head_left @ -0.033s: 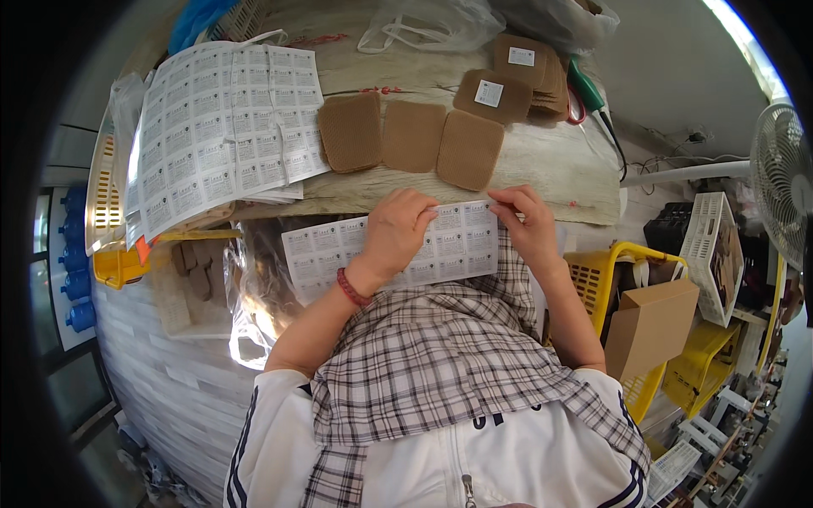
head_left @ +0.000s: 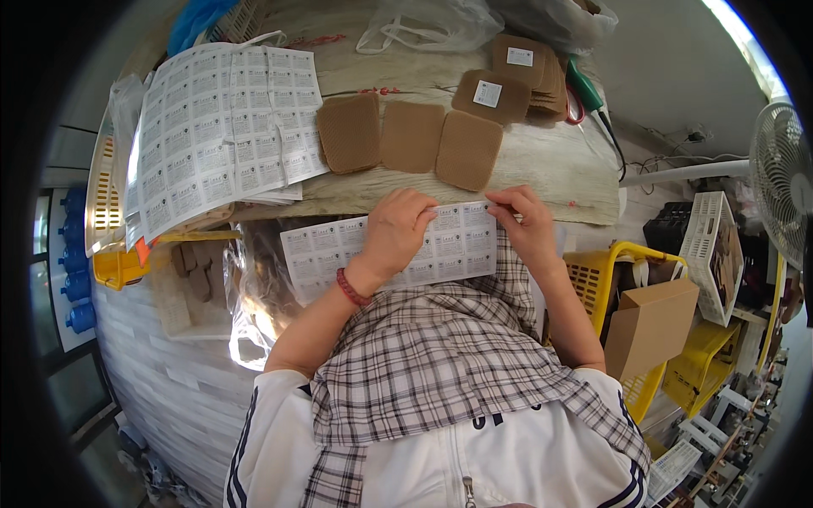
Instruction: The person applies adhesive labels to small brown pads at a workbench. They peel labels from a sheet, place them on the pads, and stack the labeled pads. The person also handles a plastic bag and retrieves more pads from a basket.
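A strip of printed white label stickers (head_left: 461,241) lies across my lap at the table's near edge. My left hand (head_left: 396,227) pinches its top edge near the middle, with the wrist covering part of the print. At the strip's upper right corner, my right hand (head_left: 518,218) has thumb and fingertips closed on it. Just beyond my hands, three brown rounded-square pads sit in a row: a left pad (head_left: 349,133), a middle pad (head_left: 412,136) and a right pad (head_left: 469,151). Behind them, another brown pad (head_left: 471,95) bears a small white label.
Large label sheets (head_left: 216,127) cover the table's left side. A stack of brown pads (head_left: 550,85) stands at the back right, beside a green-handled tool (head_left: 583,83). Clear plastic bags (head_left: 432,25) lie at the back. Yellow crates and a cardboard box (head_left: 650,326) are on my right.
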{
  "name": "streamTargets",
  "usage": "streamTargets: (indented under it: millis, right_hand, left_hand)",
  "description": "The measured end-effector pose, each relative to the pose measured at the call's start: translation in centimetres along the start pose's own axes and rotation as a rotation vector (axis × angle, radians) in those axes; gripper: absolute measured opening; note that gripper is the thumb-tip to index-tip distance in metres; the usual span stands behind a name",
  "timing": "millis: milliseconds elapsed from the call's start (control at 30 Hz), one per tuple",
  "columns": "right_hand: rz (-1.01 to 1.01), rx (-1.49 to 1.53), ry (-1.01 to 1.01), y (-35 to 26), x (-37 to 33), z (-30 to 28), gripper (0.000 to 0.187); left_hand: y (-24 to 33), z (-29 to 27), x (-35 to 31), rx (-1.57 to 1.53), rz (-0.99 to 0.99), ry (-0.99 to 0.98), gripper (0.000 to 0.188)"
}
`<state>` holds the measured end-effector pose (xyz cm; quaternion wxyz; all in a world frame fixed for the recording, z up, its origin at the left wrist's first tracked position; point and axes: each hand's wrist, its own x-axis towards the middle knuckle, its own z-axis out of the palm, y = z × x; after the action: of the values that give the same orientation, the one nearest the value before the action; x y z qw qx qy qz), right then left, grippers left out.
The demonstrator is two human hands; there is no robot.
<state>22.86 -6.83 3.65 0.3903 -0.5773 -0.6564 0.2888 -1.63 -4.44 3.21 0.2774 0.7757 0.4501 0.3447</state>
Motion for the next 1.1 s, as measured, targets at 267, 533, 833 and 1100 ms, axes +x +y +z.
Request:
streamTargets:
  millis: [267,533,833,1100]
  right_hand:
    - [-0.135,-0.115,0.107,0.8,-0.5,1.0,0.018]
    - [-0.353,-0.235,0.265,2.6,-1.4,1.9,0.017]
    - [-0.489,-0.233,0.224,-1.3,-3.8,-0.2,0.014]
    - [0.232,0.553,0.264,2.4,6.5,0.0,0.005]
  left_hand:
    - [0.4,1.4,1.1,0.003,0.093,-0.014,0.015]
    - [0.6,2.8,2.0,-0.050,-0.060,-0.065,0.014]
    - [0.3,3.3,2.5,-0.036,-0.182,-0.134,0.016]
    - [1.4,3.0,3.7,0.108,0.159,-0.081,0.026]
